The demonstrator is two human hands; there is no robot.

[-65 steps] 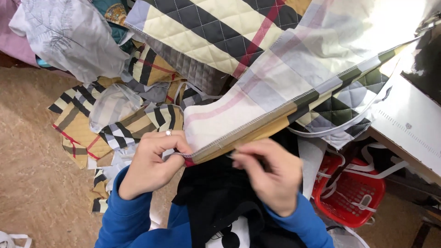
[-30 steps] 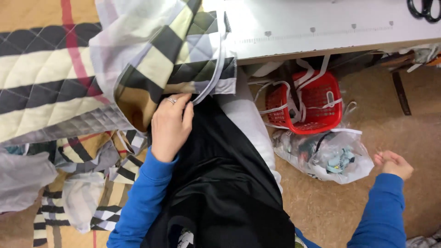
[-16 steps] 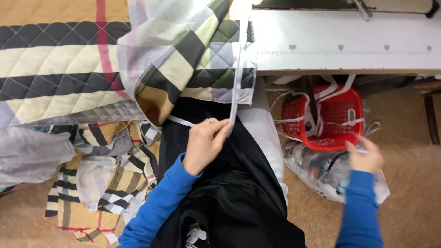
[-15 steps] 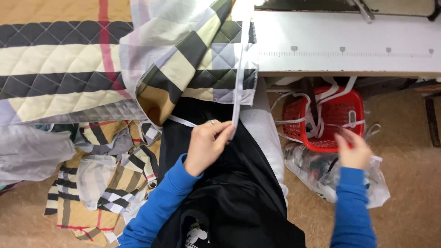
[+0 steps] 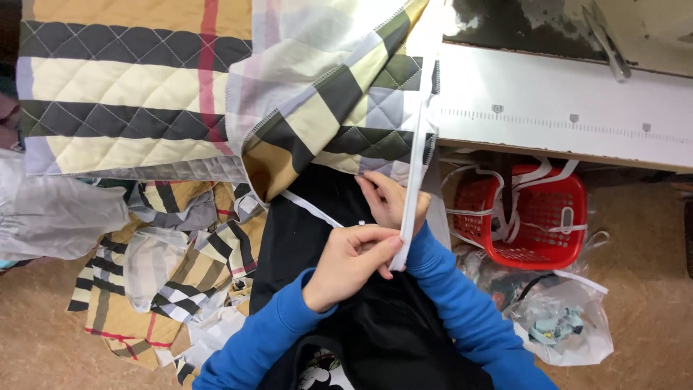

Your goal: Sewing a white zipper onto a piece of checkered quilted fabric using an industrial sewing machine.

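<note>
Far left, a grey garment [image 5: 61, 217] lay bunched on the floor [image 5: 43, 339], and just beside it a heap of checked fabric scraps [image 5: 173, 267] in tan, black and white spread out across the boards. Above them hung the quilted plaid fabric [image 5: 144, 94], broad bands of black, cream and tan with a red stripe, one corner folded over to show its paler back. From under that folded corner a white binding strip [image 5: 415, 180] ran down along the fabric's edge, with a thinner stretch of it slanting across the black cloth [image 5: 303, 231] on the person's lap.

Here was the action, dead centre: the left hand [image 5: 350, 263], blue sleeve behind it, had its fingers [image 5: 379, 242] curled nearly closed, pinching the lower end of the white strip. The right hand [image 5: 386, 202] sat touching the left one, just above, its fingers folded in against the same strip from behind; the strip passed over them, so how tight the hold was I could not tell.

Moving right, the pale surface [image 5: 563, 123] carried a ruler scale along its front, and scissors [image 5: 606, 40] lay near its far edge. Below it stood a red plastic basket [image 5: 541, 220] draped with white straps, and next to that a clear plastic bag [image 5: 563, 325] of scraps rested on the floor.
</note>
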